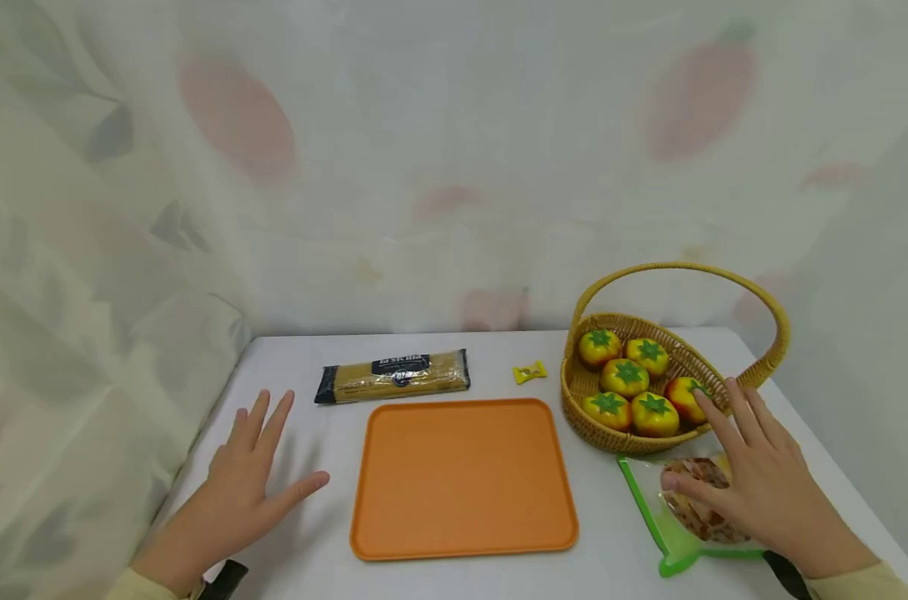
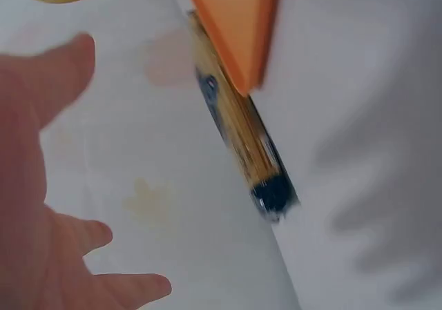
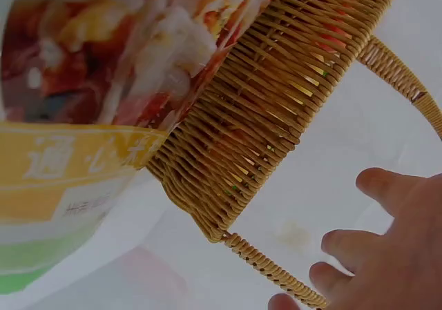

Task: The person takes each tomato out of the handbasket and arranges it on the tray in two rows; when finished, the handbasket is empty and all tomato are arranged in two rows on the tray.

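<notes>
My left hand [image 1: 247,475] is spread, fingers apart, to the left of an orange tray [image 1: 464,479], holding nothing. On the right, my right hand [image 1: 772,479] has its fingers extended above a green-edged food bag [image 1: 694,508], which it partly hides. Its fingertips overlap the near right rim of a wicker basket [image 1: 592,433] in the head view. Several yellow-red, persimmon-like fruits [image 1: 624,377] with green leafy tops lie in the basket. The right wrist view shows the bag [image 3: 83,68] up close, beside the basket's woven side [image 3: 255,117], with the fingers apart from both.
Behind the tray lies a long pack of spaghetti [image 1: 393,379] with dark ends. A small yellow wrapped candy [image 1: 529,372] is between that pack and the basket. The basket's tall arched handle [image 1: 679,267] stands upright. Pale patterned curtains [image 1: 438,167] hang behind the white table [image 1: 303,533] and along its left.
</notes>
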Available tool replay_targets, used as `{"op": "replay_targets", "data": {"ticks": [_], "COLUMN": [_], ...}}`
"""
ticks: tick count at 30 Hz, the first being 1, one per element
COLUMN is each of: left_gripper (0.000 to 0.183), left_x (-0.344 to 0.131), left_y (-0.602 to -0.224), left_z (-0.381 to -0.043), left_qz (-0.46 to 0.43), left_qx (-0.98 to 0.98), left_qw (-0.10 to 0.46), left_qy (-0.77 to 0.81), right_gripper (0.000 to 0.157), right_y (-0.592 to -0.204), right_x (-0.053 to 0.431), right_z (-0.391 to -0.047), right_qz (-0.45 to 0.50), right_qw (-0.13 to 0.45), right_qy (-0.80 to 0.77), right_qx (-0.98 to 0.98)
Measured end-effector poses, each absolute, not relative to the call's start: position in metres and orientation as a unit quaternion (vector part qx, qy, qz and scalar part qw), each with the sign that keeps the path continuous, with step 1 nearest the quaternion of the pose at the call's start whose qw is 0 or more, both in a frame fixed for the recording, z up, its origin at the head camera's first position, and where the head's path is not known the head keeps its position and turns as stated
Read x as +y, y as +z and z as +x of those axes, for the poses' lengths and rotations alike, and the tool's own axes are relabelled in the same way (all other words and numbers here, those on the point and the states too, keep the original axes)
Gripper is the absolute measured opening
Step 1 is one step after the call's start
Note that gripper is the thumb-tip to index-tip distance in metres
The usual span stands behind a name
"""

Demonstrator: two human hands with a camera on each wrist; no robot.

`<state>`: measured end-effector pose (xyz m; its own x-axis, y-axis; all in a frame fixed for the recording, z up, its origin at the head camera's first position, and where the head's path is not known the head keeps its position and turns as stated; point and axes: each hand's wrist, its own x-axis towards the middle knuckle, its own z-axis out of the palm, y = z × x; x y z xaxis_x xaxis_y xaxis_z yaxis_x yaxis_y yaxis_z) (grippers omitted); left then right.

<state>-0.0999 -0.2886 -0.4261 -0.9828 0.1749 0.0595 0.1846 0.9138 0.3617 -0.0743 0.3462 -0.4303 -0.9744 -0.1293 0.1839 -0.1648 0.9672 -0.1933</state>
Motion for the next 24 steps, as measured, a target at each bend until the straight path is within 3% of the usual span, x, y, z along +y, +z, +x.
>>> {"op": "replay_targets", "data": {"ticks": [5,16,24], "left_gripper": [0.113,0.119,0.098], "left_x": [-0.271,-0.235,-0.226], "left_y": [-0.426,-0.438,-0.452], "left_z": [-0.111,-0.139,-0.153], "left_qz": [-0.111,-0.014,0.013], "left_qx": [-0.954,-0.908,-0.877], "left_qw": [0.001,-0.163,-0.211], "left_qy": [-0.279,-0.385,-0.431], "right_gripper": [0.114,0.094,0.07], "right_y": [-0.42,-0.392,-0.393], "right_x": [0.348,0.346,0.356], "right_z": [-0.085,-0.119,-0.138], "right_qz": [0.104,0.111,0.13], "right_qw": [0.082,0.001,-0.021], "right_qy": [0.158,0.181,0.179], "right_qx": [-0.979,-0.977,-0.975]}}
